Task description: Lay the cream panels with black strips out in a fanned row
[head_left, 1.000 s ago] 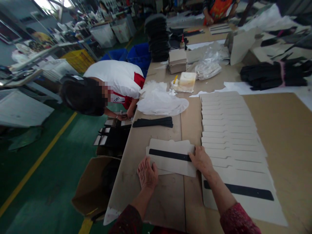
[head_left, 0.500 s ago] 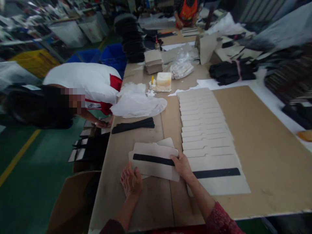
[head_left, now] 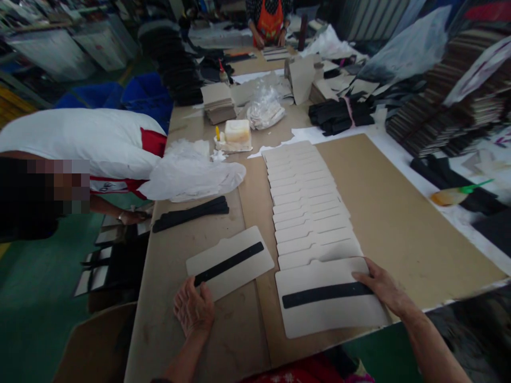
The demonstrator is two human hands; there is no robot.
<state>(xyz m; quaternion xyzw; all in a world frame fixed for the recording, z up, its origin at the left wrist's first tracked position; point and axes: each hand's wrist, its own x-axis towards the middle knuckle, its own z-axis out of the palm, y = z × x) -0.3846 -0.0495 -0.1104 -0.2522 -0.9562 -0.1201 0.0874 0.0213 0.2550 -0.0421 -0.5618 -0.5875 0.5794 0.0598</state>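
My left hand (head_left: 195, 307) lies on the table at the near left corner of a pale board (head_left: 231, 252), its fingers spread and touching the end of the black strip (head_left: 229, 263) on it. On the right, my right hand (head_left: 383, 284) pinches the right edge of another pale board (head_left: 331, 316), thumb on top. This board also carries a black strip (head_left: 325, 294) and lies at the near end of a row of overlapping pale boards (head_left: 311, 213). Several loose black strips (head_left: 191, 213) lie in a pile beyond my left hand.
A crumpled white plastic bag (head_left: 195, 173) lies by the table's left edge, where a person in white (head_left: 80, 138) bends down. Behind it is a pale block (head_left: 237, 131). Dark stacked pieces (head_left: 451, 101) and a glue bottle (head_left: 449, 197) sit at right. Another person (head_left: 269, 24) works at the far end.
My right hand has left the boards on the left and moved right to the near board of the row. One strip-bearing board shows by my left hand. The view has swung right.
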